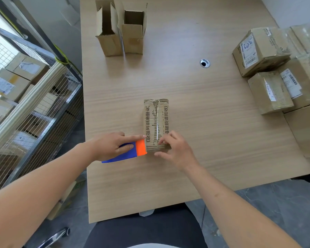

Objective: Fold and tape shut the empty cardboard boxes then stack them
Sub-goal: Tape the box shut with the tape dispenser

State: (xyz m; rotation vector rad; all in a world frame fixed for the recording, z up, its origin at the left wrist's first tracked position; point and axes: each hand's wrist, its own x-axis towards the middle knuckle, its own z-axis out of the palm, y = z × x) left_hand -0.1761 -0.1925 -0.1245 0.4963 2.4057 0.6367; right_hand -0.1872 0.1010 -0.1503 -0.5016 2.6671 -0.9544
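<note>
- Head view: a closed cardboard box lies flat at the middle of the wooden table, its top seam covered with tape bearing printed characters.
- Left hand grips a blue and orange tape dispenser; fingers are curled over the body, index finger extended to the box's near left corner. The orange end touches the box.
- Right hand pinches the box's near end, thumb below, fingertips together on the taped edge.
- Two open boxes stand upright side by side at the far edge, flaps up.
- Taped boxes with labels are stacked along the right edge.
- A wire cage cart holding parcels stands left of the table.
</note>
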